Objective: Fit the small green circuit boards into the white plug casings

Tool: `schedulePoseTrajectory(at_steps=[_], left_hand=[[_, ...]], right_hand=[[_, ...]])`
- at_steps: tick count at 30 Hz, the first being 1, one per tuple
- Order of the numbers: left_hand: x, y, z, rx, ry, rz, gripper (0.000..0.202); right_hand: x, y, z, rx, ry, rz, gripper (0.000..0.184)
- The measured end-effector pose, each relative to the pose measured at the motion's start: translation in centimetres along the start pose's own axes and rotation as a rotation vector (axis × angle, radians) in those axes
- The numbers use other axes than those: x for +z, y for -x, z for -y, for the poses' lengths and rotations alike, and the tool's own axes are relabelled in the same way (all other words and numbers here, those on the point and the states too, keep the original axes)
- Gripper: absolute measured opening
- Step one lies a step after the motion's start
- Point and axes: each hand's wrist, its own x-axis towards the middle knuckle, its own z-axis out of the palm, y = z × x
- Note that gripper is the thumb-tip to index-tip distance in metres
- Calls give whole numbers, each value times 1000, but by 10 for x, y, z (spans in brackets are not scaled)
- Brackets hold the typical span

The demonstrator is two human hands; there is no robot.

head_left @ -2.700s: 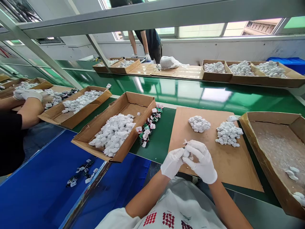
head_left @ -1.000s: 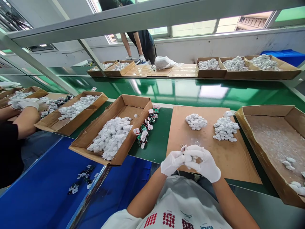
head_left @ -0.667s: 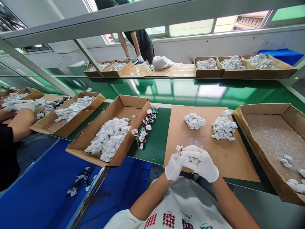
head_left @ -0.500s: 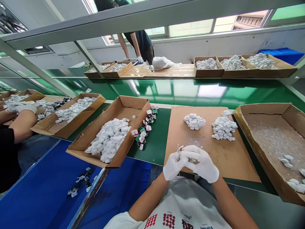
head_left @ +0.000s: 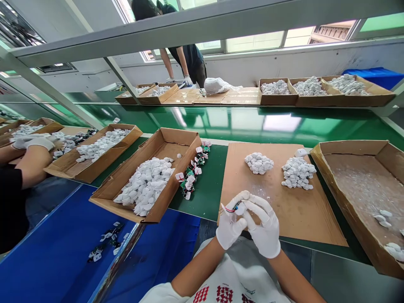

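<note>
Both my hands wear white gloves and meet over the near edge of a flat cardboard sheet [head_left: 293,214]. My left hand [head_left: 229,223] pinches a small white plastic part with red and blue wires [head_left: 232,208]. My right hand [head_left: 263,227] closes its fingertips on the same part from the right. Two heaps of white plastic pieces [head_left: 259,163] [head_left: 298,173] lie further back on the sheet. Left of the sheet lie small green circuit boards with white plugs [head_left: 192,172] on the green mat.
A cardboard tray of white pieces [head_left: 148,179] sits to the left, a nearly empty carton [head_left: 362,198] to the right. A co-worker's gloved hand [head_left: 33,143] reaches trays at far left. Another person [head_left: 186,63] stands beyond the green conveyor [head_left: 252,122]. A blue bin [head_left: 63,248] is below.
My hands have drawn slightly toward me and tilted; the part's red and blue wires now show at my left fingertips. The camera view shifted a little.
</note>
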Motion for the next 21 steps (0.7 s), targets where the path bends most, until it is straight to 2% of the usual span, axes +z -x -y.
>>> schedulePoseTrajectory(at_steps=[4, 8, 11, 16, 18, 21], left_hand=[[-3, 5, -3, 133, -30, 27, 64], [-5, 3, -9, 140, -95, 88, 64], [-6, -1, -14, 163, -114, 99, 61], [-7, -3, -14, 163, -98, 137, 64], [-8, -2, -13, 169, -112, 137, 64], [-10, -2, -13, 203, -197, 139, 60]], right_hand=[[-5, -6, 4, 47, -103, 81, 31], [-9, -10, 5, 20, -134, 170, 35], [-13, -12, 6, -7, -88, 182, 39], [-18, -14, 7, 126, -279, 317, 33], [-16, -11, 9, 136, -268, 302, 34], [-8, -4, 14, 58, -74, 175, 40]])
